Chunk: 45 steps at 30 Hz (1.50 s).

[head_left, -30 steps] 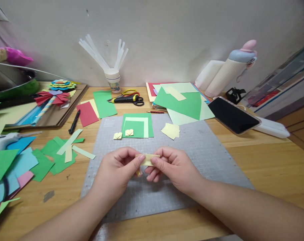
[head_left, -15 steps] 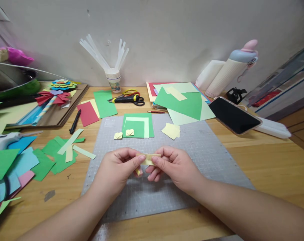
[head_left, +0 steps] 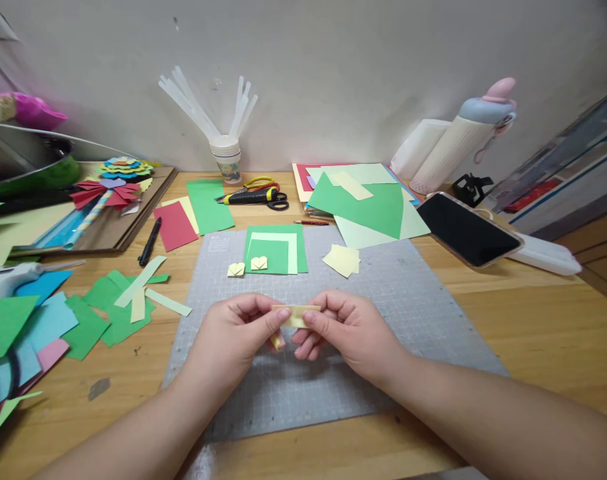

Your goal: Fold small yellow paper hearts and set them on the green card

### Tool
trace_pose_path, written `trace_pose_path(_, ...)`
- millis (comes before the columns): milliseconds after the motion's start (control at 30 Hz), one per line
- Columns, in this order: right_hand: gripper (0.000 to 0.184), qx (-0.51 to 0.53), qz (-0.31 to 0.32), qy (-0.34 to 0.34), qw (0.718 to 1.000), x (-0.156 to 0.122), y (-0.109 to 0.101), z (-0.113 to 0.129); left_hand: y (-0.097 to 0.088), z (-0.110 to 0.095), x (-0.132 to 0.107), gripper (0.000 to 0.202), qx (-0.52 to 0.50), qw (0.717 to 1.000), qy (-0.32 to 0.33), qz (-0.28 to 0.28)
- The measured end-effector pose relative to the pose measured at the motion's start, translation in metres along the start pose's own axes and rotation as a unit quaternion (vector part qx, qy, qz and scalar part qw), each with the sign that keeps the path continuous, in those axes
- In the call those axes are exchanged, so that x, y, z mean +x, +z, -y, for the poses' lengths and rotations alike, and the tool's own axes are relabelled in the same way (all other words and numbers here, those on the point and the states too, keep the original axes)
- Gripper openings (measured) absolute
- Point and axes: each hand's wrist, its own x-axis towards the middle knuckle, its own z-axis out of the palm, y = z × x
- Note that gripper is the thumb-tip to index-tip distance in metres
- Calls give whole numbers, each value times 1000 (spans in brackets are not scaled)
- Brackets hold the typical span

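A small folded piece of pale yellow paper (head_left: 297, 316) is stretched level between my two hands, above the grey cutting mat (head_left: 383, 333). My left hand (head_left: 241, 333) pinches its left end between thumb and fingers. The right end is pinched by my right hand (head_left: 356, 333), whose lower fingers curl beneath. Beyond my hands, one small yellow folded paper heart (head_left: 236, 270) lies on the mat, and another paper heart (head_left: 259, 264) rests on a green paper square (head_left: 302, 250). Several pale yellow paper squares (head_left: 341, 260) lie to the right of these.
Green paper scraps (head_left: 126, 313) and a glue gun (head_left: 13, 280) are at left. A pen (head_left: 150, 241), a black-and-yellow cutter (head_left: 251, 197) and a cup of white sticks (head_left: 228, 163) stand or lie behind. Paper sheets (head_left: 366, 210), a phone (head_left: 468, 230) and a bottle (head_left: 456, 147) are at right.
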Motion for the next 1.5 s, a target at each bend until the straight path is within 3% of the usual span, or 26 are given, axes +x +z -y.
trace_pose_path(333, 35, -65, 32, 9, 997, 0, 0, 2, 1, -1, -2, 17, 73, 996, 49, 12)
trace_pose_path(533, 20, -181, 97, -14, 979, -1, -5, 5, -6, -1, 2, 16, 121, 981, -10, 151)
trace_pose_path(700, 15, -237, 199, 30, 950, -3, -9, 9, -13, 0, 1, 14, 146, 961, -38, 233)
trace_pose_path(800, 15, -262, 225, 32, 938, -4, -9, 10, -13, -4, -2, 10, 167, 950, -44, 261)
trace_pose_path(1100, 14, -249, 224, 23, 942, -4, -10, 10, -13, -3, -2, 9, 161, 951, -58, 259)
trace_pose_path(1267, 18, -131, 123, -13, 984, 0, -9, 8, -9, -3, 0, 24, 31, 974, -31, 223)
trace_pose_path(1400, 20, -108, 72, -56, 990, 1, -7, 5, -2, 1, 2, 25, 27, 974, -23, 223)
trace_pose_path(1500, 20, -111, 46, -79, 990, -1, -5, 4, -2, 5, 2, 27, 6, 984, -14, 175)
